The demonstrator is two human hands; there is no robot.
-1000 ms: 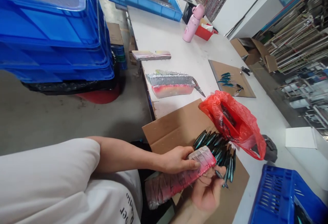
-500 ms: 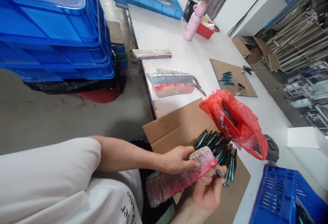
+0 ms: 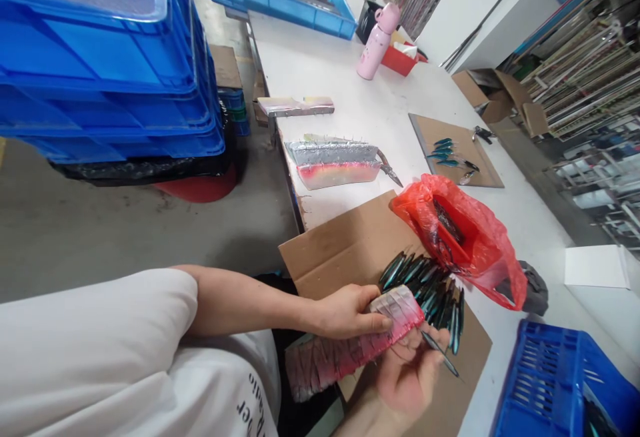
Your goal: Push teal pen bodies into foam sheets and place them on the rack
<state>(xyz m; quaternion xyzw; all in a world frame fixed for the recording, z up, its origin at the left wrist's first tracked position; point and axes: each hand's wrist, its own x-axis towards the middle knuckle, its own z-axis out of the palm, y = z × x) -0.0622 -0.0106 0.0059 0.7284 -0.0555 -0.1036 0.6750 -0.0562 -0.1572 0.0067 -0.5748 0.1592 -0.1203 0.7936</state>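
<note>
My left hand [image 3: 345,311] is closed around one end of a long pink-and-silver block [image 3: 330,365] with thin wires or hooks strung across it. Close beside the block's end, my right hand [image 3: 407,373] pinches a slim dark fishing lure [image 3: 440,353] between thumb and fingers. Just beyond both hands, a pile of dark green and teal lures [image 3: 425,287] lies on a cardboard sheet [image 3: 345,240]. Part of the block is hidden behind my left hand.
A red plastic bag [image 3: 465,243] sits beyond the lures. Pliers [image 3: 390,170] and more wired blocks [image 3: 337,163] lie on the white table. A pink bottle [image 3: 377,43] stands farther off. Blue crates [image 3: 110,57] are stacked at left; a blue basket [image 3: 545,373] is lower right.
The lure in my right hand has turned and now sticks out past the fingertips toward the lower right. My left hand and the block have hardly moved.
</note>
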